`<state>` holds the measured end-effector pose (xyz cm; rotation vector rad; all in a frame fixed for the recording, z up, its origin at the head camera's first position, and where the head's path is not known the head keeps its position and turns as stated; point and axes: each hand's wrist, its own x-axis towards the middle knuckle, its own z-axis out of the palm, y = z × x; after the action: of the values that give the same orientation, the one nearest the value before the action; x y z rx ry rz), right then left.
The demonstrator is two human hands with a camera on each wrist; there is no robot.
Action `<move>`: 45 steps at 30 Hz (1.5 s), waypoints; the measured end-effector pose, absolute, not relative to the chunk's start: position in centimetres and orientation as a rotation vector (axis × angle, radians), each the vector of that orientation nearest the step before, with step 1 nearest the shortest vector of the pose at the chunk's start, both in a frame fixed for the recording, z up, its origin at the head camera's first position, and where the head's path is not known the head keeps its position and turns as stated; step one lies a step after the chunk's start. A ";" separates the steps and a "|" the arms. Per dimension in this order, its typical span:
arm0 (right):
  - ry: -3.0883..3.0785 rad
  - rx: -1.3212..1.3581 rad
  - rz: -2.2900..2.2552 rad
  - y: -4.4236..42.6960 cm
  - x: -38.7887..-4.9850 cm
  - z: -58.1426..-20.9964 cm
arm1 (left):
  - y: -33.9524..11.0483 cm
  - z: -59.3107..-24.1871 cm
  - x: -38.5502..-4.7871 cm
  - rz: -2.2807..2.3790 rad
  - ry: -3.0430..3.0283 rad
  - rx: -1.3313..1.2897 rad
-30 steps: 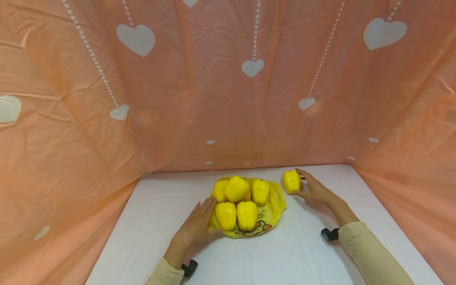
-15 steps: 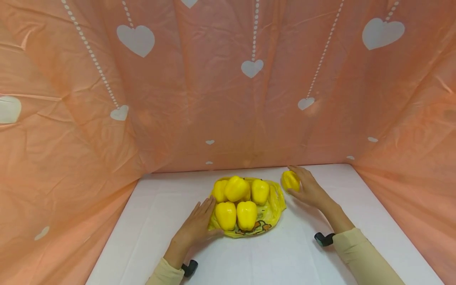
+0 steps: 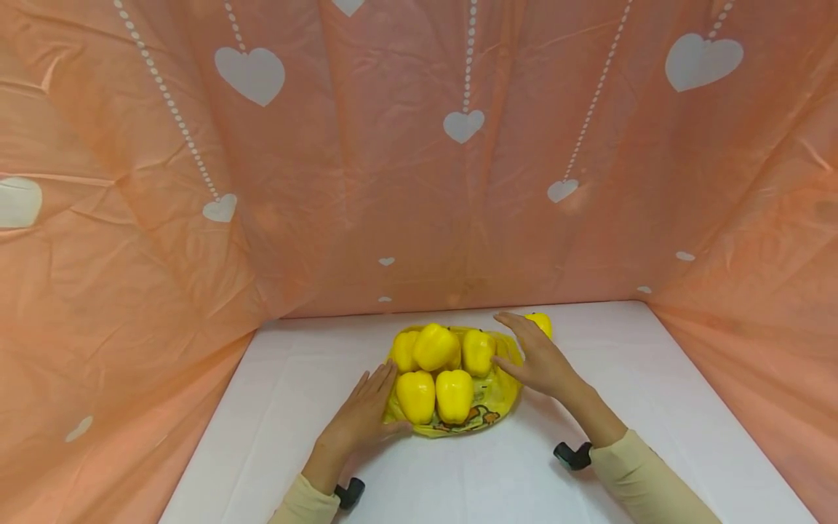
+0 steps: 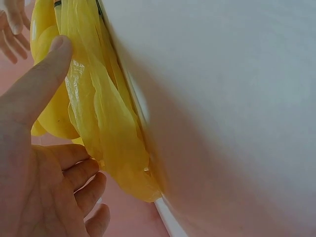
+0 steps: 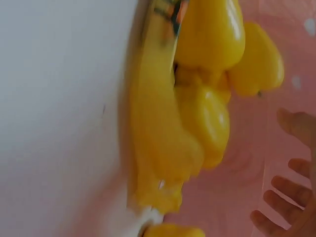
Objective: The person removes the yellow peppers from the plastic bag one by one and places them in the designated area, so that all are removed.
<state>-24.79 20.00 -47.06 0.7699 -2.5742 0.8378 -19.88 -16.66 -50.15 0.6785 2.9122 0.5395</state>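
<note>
Several yellow bell peppers [image 3: 433, 347] sit on a flattened yellow plastic bag [image 3: 497, 397] in the head view, one of them lying on top of others. My left hand [image 3: 356, 416] rests against the bag's left edge with its fingers extended; in the left wrist view its thumb [image 4: 57, 57] touches the crumpled plastic. Over the bag's right side, my right hand [image 3: 546, 367] is spread and holds nothing, its thumb close to the right-hand bell pepper [image 3: 477, 354]. A lone bell pepper [image 3: 540, 323] stands on the table beyond that hand, partly hidden by it.
The white tabletop [image 3: 452, 484] surrounds the bag. Peach-coloured cloth [image 3: 419, 218] with white hearts hangs behind it and along both sides. A black wrist camera [image 3: 572, 455] hangs below the right wrist.
My right hand has left the lone pepper on the table and moved left to the bag's right side. The left hand and the peppers on the bag have stayed put.
</note>
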 end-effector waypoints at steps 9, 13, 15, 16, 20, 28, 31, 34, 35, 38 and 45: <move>-2.541 0.794 1.027 16.9 -23.6 -46.4 | -16.6 -50.0 -19.8 0.535 2.925 0.701; -2.534 0.793 1.078 15.5 -23.2 -46.3 | -16.6 -49.9 -19.8 0.534 2.932 0.709; -2.536 0.787 1.107 14.9 -23.0 -46.3 | -16.6 -49.8 -19.7 0.535 2.929 0.703; -2.532 0.785 1.113 14.5 -22.9 -46.3 | -16.6 -49.8 -19.8 0.532 2.928 0.699; -2.530 0.775 1.122 13.2 -22.6 -46.4 | -16.5 -49.9 -19.8 0.541 2.920 0.688; -2.525 0.738 1.094 11.1 -22.1 -46.8 | -16.5 -49.8 -19.8 0.555 2.920 0.694; -2.539 0.694 1.079 10.5 -22.1 -46.9 | -16.5 -49.9 -19.8 0.555 2.916 0.698; -2.557 0.658 1.056 10.0 -22.0 -47.0 | -16.5 -49.9 -19.8 0.556 2.914 0.696; -2.562 0.648 1.047 9.9 -22.0 -46.9 | -16.6 -50.0 -19.8 0.555 2.915 0.696; -2.576 0.627 1.010 9.5 -22.0 -46.8 | -16.6 -50.0 -19.8 0.556 2.921 0.695; -2.607 0.567 0.946 8.8 -22.1 -47.1 | -16.7 -50.1 -19.8 0.548 2.922 0.695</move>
<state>-22.14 8.83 -47.14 0.5674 -2.6066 0.9464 -19.84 -16.68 -50.07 0.6952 2.9218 0.5476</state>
